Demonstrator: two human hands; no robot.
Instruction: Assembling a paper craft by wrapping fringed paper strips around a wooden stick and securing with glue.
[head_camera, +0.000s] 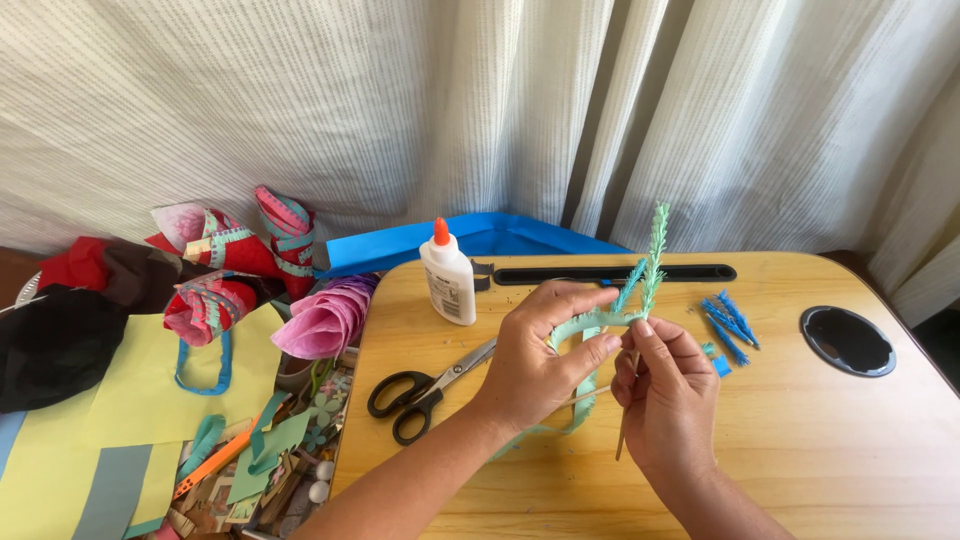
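Both hands (600, 370) raised over table (820, 440), fingertips pinching green paper sprig (650, 265).

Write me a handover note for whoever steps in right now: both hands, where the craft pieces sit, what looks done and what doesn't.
Left hand: pinches a pale green paper strip, which loops down below the hands.
Right hand: holds a thin wooden stick upright, with fringed green paper sprigs rising above the fingers.
On the wooden table: black-handled scissors left of the hands, glue bottle behind them, fringed blue paper pieces to the right.
Done: the green sprigs are fringed and sit at the stick's top.
Left: most of the strip hangs loose and much of the stick is bare; the blue pieces lie unused.
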